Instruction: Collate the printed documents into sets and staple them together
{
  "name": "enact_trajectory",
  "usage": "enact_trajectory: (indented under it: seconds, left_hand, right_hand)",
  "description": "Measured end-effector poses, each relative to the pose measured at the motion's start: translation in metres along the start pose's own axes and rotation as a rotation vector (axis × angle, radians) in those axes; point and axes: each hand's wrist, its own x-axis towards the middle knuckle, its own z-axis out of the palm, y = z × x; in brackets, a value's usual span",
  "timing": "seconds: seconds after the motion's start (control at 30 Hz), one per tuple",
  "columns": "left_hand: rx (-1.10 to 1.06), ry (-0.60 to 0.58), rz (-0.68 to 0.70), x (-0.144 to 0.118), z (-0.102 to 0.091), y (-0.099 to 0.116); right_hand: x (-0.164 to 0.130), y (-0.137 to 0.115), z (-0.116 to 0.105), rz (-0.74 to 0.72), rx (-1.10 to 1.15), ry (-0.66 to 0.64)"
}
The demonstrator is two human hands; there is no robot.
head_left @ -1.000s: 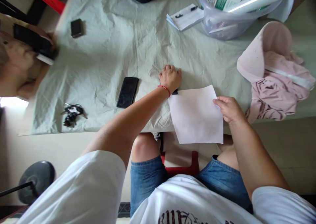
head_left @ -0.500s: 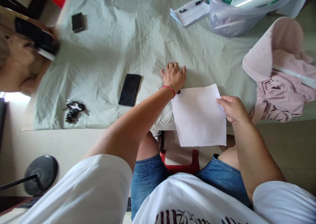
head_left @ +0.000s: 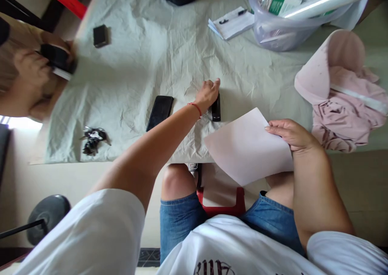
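My right hand [head_left: 289, 134] pinches the right edge of a white sheet of paper [head_left: 248, 145], which hangs tilted over the table's near edge above my lap. My left hand [head_left: 207, 94] rests on the wrinkled pale green cloth [head_left: 145, 57], fingers stretched forward and touching a small black oblong object [head_left: 216, 107] lying just beside it. A red string bracelet circles my left wrist. A black phone [head_left: 159, 112] lies face up to the left of that hand.
A bunch of keys [head_left: 92, 139] lies near the front left. A small black box [head_left: 100, 35], a notepad with pen [head_left: 232, 21], a clear plastic tub [head_left: 291, 18] and pink cloth [head_left: 342, 93] sit farther off. Another person [head_left: 30, 77] is at the left edge.
My right hand has swung the paper clockwise and pulled it off the table toward me. My left hand has lifted its palm, uncovering the small black object beneath it.
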Motion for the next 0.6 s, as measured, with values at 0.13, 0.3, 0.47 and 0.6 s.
enact_trajectory:
  seconds: [0.13,0.3,0.47,0.6]
  left_hand:
    - [-0.300,0.306,-0.150,-0.029,-0.019,-0.007]
    - [-0.754,0.383,-0.092,-0.107,-0.034,0.006]
    - [-1.163,-0.010,-0.287,-0.147,-0.032,0.012]
    - [-1.167,-0.210,-0.268,-0.143,-0.036,-0.001]
  right_hand:
    - [-0.005,-0.006,0.014,-0.141,0.140,-0.011]
    - [0.025,-0.009,0.036,-0.292,0.258,0.162]
    - [0.059,-0.014,0.044,-0.413,0.262,0.356]
    - [0.077,-0.017,0.046,-0.513,0.264,0.505]
